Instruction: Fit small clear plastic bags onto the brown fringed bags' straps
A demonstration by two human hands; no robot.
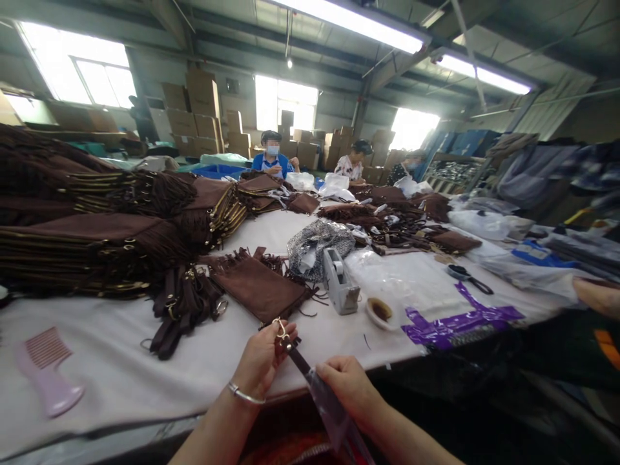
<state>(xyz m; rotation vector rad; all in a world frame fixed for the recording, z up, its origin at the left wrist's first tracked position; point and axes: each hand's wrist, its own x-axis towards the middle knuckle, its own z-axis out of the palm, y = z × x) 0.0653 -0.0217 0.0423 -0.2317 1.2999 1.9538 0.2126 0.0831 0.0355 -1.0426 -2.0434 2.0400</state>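
My left hand [261,358] is closed around the metal clasp end of a dark brown strap [298,360], close to the table's front edge. My right hand [349,382] grips the same strap lower down, where a clear plastic sleeve [329,413] covers it. The strap slants down toward my lap. Just beyond my left hand lies a brown fringed bag [261,287], flat on the white cloth. A bundle of brown straps with metal rings [181,307] sits left of that bag.
Stacked brown fringed bags [87,245] rise at left. A pink comb [48,371] lies front left. A tape dispenser [340,284], a small bowl [380,314], purple plastic [460,323] and black-handled scissors [469,279] are at right. Co-workers [272,158] sit across the table.
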